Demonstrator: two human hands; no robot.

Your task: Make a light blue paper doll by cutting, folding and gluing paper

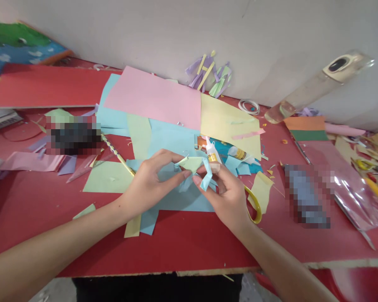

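Both hands pinching a small green-and-blue paper piece (192, 164) above the middle of the bench (189, 247).

Left hand (159, 170) is gripping its left end between thumb and forefinger; right hand (227, 191) is pinching its right end. Green part's long axis is running left to right; blue strip (206, 174) at the right end is bending, its tip pointing near and slightly left. Blue sheet (182, 201) is lying beneath on the red surface; pink sheet (157, 96) is lying farther off, yellow sheet (231, 121) to its right. White bottle (212, 151) is lying just beyond the right hand, yellow handle (255, 205) showing at its right. Paper figures (204, 73) are sitting by the pale wall (164, 33); clear bottle (315, 88) is showing far right.
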